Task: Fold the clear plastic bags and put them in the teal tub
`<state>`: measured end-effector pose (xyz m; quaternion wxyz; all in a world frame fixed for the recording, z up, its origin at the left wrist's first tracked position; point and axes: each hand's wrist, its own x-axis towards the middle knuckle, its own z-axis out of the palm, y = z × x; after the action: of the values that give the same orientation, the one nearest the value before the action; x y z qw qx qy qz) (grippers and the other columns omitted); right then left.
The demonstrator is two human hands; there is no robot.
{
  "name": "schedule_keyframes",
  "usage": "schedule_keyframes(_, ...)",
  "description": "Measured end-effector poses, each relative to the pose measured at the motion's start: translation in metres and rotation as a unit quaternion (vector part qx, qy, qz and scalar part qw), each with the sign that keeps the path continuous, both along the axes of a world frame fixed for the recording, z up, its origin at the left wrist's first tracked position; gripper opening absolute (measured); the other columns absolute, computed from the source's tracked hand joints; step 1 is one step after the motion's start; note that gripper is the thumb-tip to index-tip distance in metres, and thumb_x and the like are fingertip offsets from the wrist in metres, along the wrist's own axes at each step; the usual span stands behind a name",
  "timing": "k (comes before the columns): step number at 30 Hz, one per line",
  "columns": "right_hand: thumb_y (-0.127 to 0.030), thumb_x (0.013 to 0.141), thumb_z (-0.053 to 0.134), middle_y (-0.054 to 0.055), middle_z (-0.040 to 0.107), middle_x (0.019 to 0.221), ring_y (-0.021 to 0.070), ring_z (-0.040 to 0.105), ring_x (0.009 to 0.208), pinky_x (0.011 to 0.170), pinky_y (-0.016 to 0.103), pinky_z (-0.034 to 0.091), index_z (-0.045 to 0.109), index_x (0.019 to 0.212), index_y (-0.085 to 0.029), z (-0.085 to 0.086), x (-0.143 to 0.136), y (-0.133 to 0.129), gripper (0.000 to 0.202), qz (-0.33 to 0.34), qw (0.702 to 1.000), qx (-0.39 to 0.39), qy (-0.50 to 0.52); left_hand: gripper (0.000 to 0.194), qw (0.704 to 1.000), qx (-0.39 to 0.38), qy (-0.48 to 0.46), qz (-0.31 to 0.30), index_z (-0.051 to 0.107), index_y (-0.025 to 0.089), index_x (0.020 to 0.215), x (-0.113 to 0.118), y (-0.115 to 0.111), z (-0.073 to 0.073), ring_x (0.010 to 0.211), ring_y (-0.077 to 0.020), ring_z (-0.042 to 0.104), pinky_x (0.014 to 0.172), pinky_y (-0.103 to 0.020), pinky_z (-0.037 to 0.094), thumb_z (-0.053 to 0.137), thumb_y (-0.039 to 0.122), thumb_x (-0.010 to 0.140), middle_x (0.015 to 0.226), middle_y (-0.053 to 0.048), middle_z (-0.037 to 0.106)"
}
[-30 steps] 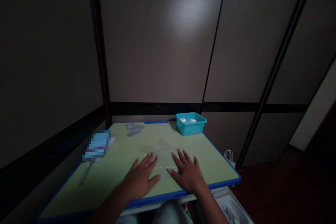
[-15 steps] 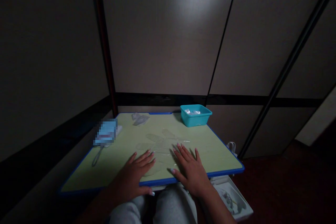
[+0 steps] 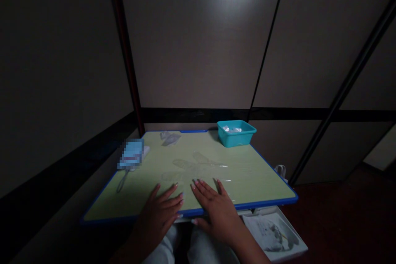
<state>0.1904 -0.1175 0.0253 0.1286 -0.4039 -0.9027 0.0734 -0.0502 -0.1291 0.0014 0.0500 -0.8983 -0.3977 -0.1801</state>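
Head view: clear plastic film lies mostly beyond the fingers.

The head-worn camera sits at the near side of the table, above the wearer's lap, and looks forward and down. The optical axis meets the panelled wall, which fills the upper half of the wide field. The table occupies the lower middle, with the left hand and right hand at short range along its near edge.
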Motion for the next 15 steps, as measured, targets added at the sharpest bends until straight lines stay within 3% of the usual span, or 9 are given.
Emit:
schedule_keyframes(3,-0.04,0.08,0.05,0.004,0.021,0.144,0.0219,0.021,0.131,0.105,0.053,-0.005,0.016,0.139,-0.031,0.0,0.004,-0.005,0.069,-0.024,0.999,0.011,0.03,0.029,0.999,-0.023,-0.034,0.003,0.056,0.034,0.113,0.002,0.001,0.003,0.122,-0.0209,0.041,0.104,-0.052,0.021,0.044,0.027,0.088,0.119,0.002,0.059)
schedule_keyframes(7,-0.037,0.083,0.048,0.007,0.037,0.137,0.0231,0.032,0.127,0.104,0.055,-0.004,0.03,0.135,-0.03,-0.005,0.016,-0.012,0.056,-0.062,0.995,0.015,0.074,0.021,0.99,-0.062,-0.121,0.038,0.064,0.033,0.099,0.01,0.008,0.012,0.114,-0.0217,0.05,0.101,-0.051,0.027,0.05,0.029,0.084,0.108,0.001,0.065)
schedule_keyframes(11,-0.038,0.085,0.046,0.007,0.048,0.129,0.0226,0.04,0.121,0.105,0.055,0.002,0.041,0.129,-0.028,-0.017,0.03,-0.016,0.045,-0.084,0.989,0.032,0.114,0.014,0.966,-0.099,-0.233,0.044,0.068,0.024,0.079,0.021,0.024,0.027,0.102,-0.0181,0.057,0.093,-0.036,0.04,0.055,0.025,0.08,0.096,-0.001,0.069)
schedule_keyframes(15,-0.035,0.084,0.047,0.007,0.051,0.126,0.0211,0.045,0.118,0.105,0.052,0.012,0.039,0.13,-0.027,-0.023,0.037,-0.016,0.047,-0.079,0.987,0.054,0.132,0.011,0.958,-0.11,-0.26,0.042,0.067,0.022,0.07,0.028,0.047,0.035,0.095,-0.0168,0.058,0.088,-0.03,0.043,0.058,0.024,0.075,0.092,-0.002,0.069)
